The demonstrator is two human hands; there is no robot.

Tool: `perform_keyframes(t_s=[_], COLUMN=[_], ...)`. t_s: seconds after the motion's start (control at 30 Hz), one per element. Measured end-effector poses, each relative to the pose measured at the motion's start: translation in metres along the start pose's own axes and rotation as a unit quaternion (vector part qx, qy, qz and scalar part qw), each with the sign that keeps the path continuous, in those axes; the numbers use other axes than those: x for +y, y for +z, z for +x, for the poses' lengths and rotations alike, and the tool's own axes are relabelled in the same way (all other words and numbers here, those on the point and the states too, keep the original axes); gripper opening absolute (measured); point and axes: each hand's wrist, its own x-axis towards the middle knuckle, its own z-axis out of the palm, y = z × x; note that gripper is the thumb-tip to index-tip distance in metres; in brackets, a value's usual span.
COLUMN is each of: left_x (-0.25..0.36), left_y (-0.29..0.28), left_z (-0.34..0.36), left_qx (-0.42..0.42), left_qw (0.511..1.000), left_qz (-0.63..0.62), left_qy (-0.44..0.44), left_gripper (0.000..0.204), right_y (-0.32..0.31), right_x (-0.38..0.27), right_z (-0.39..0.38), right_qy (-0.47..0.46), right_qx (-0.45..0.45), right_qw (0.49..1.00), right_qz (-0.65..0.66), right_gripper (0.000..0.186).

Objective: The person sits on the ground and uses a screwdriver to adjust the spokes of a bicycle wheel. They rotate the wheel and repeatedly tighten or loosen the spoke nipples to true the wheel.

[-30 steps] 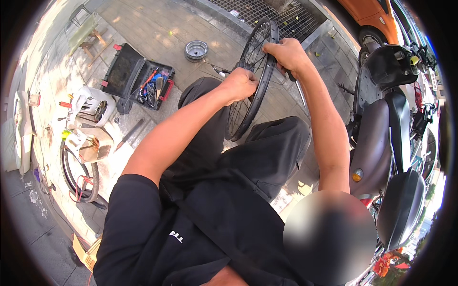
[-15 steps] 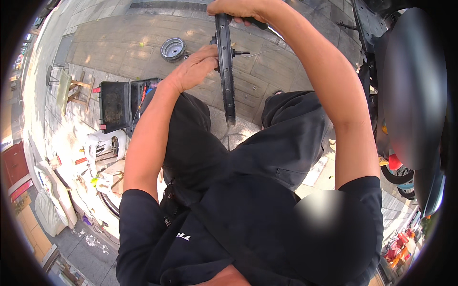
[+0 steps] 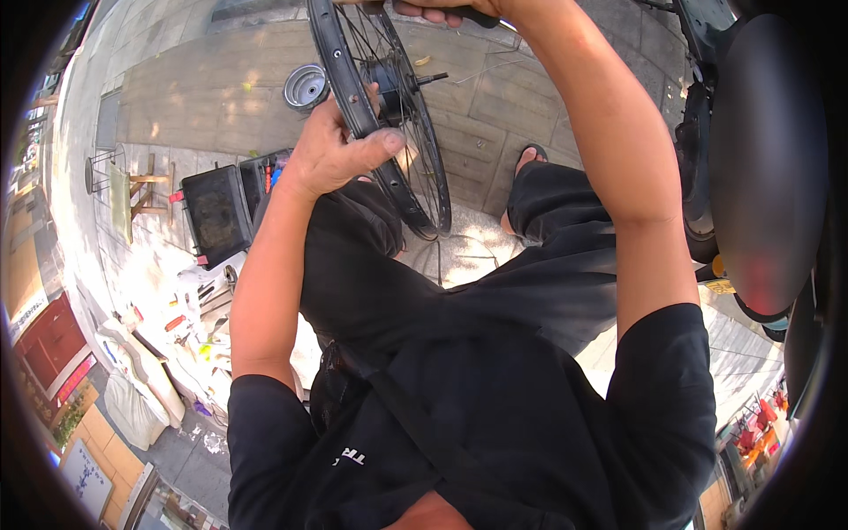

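Observation:
A black spoked wheel rim (image 3: 352,99), bare of a tyre, stands upright between my knees, tilted so its spokes show. Its dark hub (image 3: 385,88) carries a threaded axle (image 3: 431,79) pointing right. My left hand (image 3: 343,148) is closed around the near-left side of the rim, thumb across its outer face. At the picture's top edge, my right hand (image 3: 468,11) is curled at the upper end of the wheel. Beneath its fingers shows a dark, handle-like thing (image 3: 477,17) with a shiny part; its kind is unclear, and the hand is partly cut off.
A round silver metal part (image 3: 306,87) lies on the paving beyond the wheel. Left of my leg is an open black toolbox (image 3: 215,215) with tools, near a wooden stool (image 3: 141,190). Scattered tools and parts cover the ground at left. A parked vehicle (image 3: 698,132) stands close on the right.
The wheel has turned from edge-on to showing its spokes and hub, and its top has shifted left. My left hand has gone from beside the hub to gripping the rim.

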Motion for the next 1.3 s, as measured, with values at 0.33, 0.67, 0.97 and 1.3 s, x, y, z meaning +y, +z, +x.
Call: perform_keyframes(t_s=[0.33,0.67,0.97,1.3], left_x=[0.008,0.009,0.024,0.038], left_y=[0.002,-0.011,-0.005,0.02], left_z=[0.013,0.009,0.022,0.021], left_qx=[0.124,0.041,-0.009,-0.036], left_qw=[0.986,0.996,0.991,0.986], left_qz=[-0.087,-0.006,0.079,0.141], left_qy=[0.074,0.085,0.112,0.085], left_gripper=[0.061,0.071,0.068,0.065], right_y=[0.201,0.235,0.259,0.251], right_x=[0.356,0.379,0.384,0.395], right_z=[0.03,0.022,0.031,0.014], right_qy=[0.303,0.365,0.358,0.317], right_qx=[0.001,-0.085,-0.048,-0.03], right_qw=[0.934,0.916,0.921,0.937], right_qz=[-0.189,-0.143,-0.145,-0.146], right_gripper=[0.035,0.044,0.038,0.043])
